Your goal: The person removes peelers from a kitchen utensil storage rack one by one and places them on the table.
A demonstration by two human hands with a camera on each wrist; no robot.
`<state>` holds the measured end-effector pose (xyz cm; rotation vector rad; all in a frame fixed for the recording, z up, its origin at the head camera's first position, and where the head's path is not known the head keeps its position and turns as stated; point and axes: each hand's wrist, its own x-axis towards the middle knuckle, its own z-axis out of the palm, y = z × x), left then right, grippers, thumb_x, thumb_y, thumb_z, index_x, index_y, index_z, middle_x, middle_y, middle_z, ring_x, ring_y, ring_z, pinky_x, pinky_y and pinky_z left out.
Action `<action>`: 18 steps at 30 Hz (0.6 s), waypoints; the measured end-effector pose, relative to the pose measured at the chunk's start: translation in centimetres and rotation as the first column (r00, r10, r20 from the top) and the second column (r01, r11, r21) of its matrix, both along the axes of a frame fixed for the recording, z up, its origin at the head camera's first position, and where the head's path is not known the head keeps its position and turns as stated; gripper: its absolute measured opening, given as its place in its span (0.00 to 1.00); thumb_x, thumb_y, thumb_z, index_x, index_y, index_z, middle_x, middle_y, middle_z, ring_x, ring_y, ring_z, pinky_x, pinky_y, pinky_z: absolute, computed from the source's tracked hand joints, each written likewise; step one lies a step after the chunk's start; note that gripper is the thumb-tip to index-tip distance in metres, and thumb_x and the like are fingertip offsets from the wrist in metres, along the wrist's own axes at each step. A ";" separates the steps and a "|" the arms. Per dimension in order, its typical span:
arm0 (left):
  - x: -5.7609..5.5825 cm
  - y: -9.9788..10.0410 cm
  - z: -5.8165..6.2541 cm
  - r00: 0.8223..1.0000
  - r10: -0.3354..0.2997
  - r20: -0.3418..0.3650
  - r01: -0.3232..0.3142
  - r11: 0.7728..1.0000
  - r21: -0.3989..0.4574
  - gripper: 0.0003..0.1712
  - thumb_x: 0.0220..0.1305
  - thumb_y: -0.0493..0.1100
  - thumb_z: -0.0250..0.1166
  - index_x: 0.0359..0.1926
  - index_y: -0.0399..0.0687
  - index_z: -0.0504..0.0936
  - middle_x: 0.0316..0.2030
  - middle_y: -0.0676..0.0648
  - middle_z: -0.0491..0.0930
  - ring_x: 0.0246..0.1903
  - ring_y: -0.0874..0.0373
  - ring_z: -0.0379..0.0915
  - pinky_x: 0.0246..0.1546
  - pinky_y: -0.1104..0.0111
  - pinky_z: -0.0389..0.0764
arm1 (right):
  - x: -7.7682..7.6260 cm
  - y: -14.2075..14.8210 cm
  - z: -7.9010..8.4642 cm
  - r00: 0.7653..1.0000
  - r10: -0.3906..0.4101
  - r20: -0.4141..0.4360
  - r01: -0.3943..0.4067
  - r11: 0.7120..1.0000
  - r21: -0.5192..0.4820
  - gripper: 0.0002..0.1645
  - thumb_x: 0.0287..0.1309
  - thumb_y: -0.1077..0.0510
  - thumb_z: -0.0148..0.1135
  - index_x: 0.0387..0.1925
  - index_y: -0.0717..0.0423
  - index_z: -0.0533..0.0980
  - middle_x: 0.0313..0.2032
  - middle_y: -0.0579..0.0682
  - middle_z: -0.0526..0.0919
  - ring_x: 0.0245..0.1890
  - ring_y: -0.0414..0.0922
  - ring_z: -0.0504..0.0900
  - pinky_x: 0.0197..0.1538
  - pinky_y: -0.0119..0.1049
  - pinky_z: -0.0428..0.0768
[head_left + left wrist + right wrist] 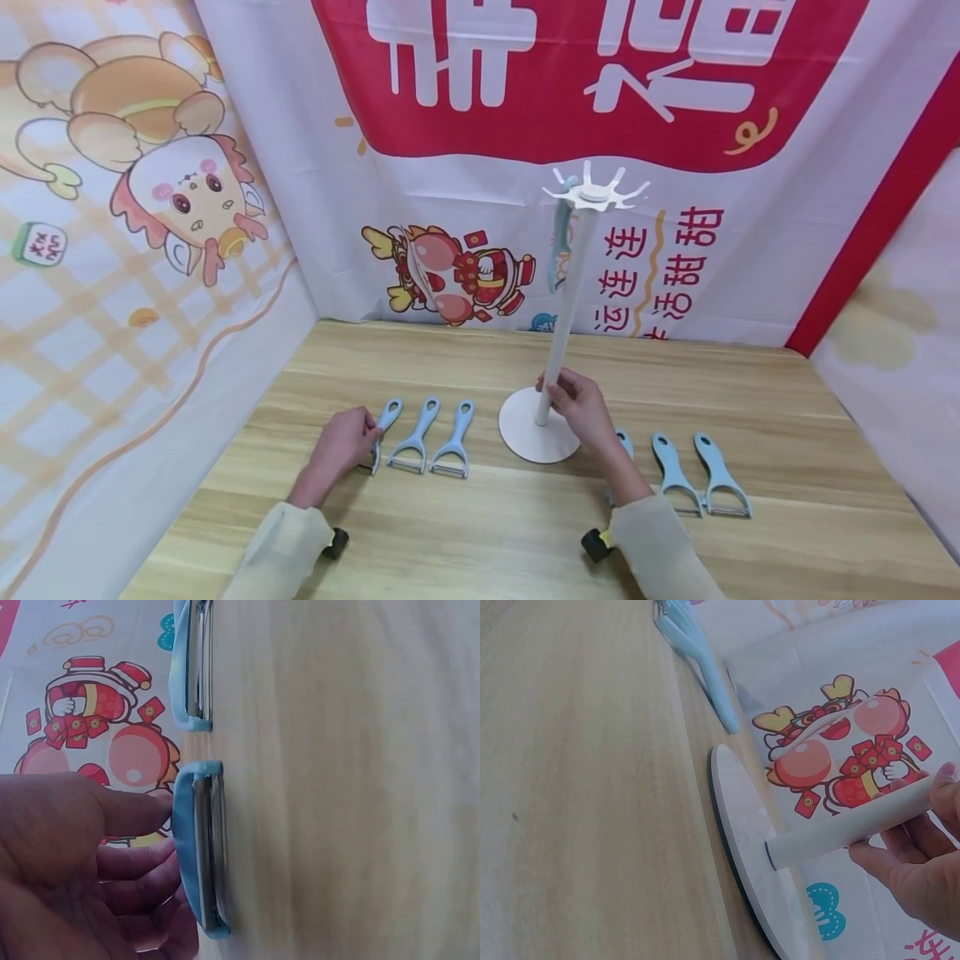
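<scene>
My left hand [343,442] pinches the leftmost of three light blue peelers [391,412] lying in a row on the left. In the left wrist view, the thumb and fingers meet behind the head of that peeler [193,859], its blade facing the camera. My right hand [587,412] grips the lower part of the white pole of a stand [567,321], just above its round base [528,433]. At the top, a ring of white hooks [596,196] spreads outward. A light blue peeler [560,242] hangs from a hook on the far left side.
Two more peelers [425,423] lie beside the pinched one, left of the base. On the right are three peelers [717,471], one partly hidden by my right forearm. The wooden table [480,542] ends at a printed cloth backdrop [345,250].
</scene>
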<state>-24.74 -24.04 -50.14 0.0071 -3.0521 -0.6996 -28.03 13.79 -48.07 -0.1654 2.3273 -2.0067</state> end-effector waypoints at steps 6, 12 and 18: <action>0.5 0.5 2.2 0.998 -0.031 0.047 0.034 0.998 -0.055 0.16 0.64 0.44 0.66 0.42 0.32 0.78 0.31 0.41 0.83 0.31 0.49 0.78 0.34 0.56 0.80 | 0.0 -0.2 0.1 1.000 -0.003 0.001 0.003 1.000 -0.002 0.13 0.73 0.63 0.51 0.52 0.61 0.77 0.51 0.58 0.82 0.61 0.53 0.78 0.63 0.51 0.76; 0.1 2.2 4.9 0.993 -0.119 0.012 0.119 0.993 0.017 0.22 0.68 0.47 0.64 0.52 0.33 0.76 0.40 0.40 0.85 0.38 0.50 0.82 0.40 0.56 0.83 | 0.0 -0.1 0.1 1.000 -0.007 -0.002 0.007 1.000 -0.009 0.13 0.73 0.63 0.51 0.52 0.61 0.77 0.52 0.60 0.82 0.62 0.55 0.78 0.63 0.51 0.76; -0.6 5.0 7.9 0.972 -0.235 -0.012 0.233 0.954 0.190 0.19 0.71 0.48 0.61 0.55 0.41 0.77 0.46 0.45 0.84 0.47 0.52 0.80 0.51 0.57 0.82 | -0.1 -0.1 0.1 1.000 -0.010 0.013 0.011 1.000 -0.007 0.14 0.73 0.62 0.51 0.54 0.63 0.76 0.52 0.60 0.82 0.62 0.55 0.78 0.63 0.50 0.76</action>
